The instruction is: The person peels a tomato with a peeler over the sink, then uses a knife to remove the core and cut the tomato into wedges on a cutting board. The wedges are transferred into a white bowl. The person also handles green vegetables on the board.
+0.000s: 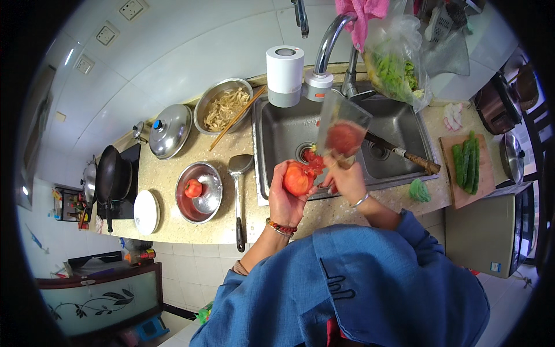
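Observation:
My left hand (pixel 285 210), with beaded bracelets at its wrist, holds a large red tomato (pixel 297 178) over the front edge of the steel sink (pixel 277 130). My right hand (pixel 347 182) grips a wide-bladed cleaver (pixel 347 115) with its blade raised over the sink, and red tomato shows in the shiny metal. Between the hands, wet red tomato pulp (pixel 315 162) hangs or lies near the drain; I cannot tell if it is still joined to the tomato. Left of the sink, a steel bowl (pixel 208 173) holds another tomato (pixel 193 188).
A spatula (pixel 236 199), white plates (pixel 146 212), a lidded pot (pixel 170 131) and a bowl of shredded food (pixel 225 106) with chopsticks (pixel 238 117) stand left. Rightward are a wooden-handled tool (pixel 414 160), a green scrubber (pixel 419 191) and cucumbers (pixel 466 165) on a board (pixel 481 186). A faucet (pixel 325 43) overhangs the sink.

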The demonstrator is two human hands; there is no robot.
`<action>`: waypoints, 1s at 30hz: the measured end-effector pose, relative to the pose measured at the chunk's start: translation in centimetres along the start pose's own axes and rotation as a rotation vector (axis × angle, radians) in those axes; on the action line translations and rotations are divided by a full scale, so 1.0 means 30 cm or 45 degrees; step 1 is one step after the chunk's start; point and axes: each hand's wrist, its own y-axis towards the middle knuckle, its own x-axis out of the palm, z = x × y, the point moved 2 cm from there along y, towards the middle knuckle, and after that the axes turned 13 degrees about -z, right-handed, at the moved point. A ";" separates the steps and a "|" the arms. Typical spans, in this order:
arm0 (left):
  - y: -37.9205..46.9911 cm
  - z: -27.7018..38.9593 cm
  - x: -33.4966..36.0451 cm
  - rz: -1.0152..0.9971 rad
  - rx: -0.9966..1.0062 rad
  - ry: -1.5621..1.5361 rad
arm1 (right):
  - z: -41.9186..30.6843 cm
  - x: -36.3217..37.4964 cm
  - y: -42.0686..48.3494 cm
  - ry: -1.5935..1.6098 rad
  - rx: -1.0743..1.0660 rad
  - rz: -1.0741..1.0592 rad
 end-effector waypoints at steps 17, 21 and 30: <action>0.005 0.055 -0.088 -0.149 -0.141 -0.365 | -0.053 -0.036 0.012 -0.330 -0.008 -0.278; 0.001 0.074 -0.122 -0.103 -0.090 -0.301 | -0.036 -0.021 0.015 -0.290 0.069 -0.277; -0.079 0.312 -0.268 0.160 0.292 0.379 | 0.059 -0.048 0.022 -0.401 -0.122 -0.216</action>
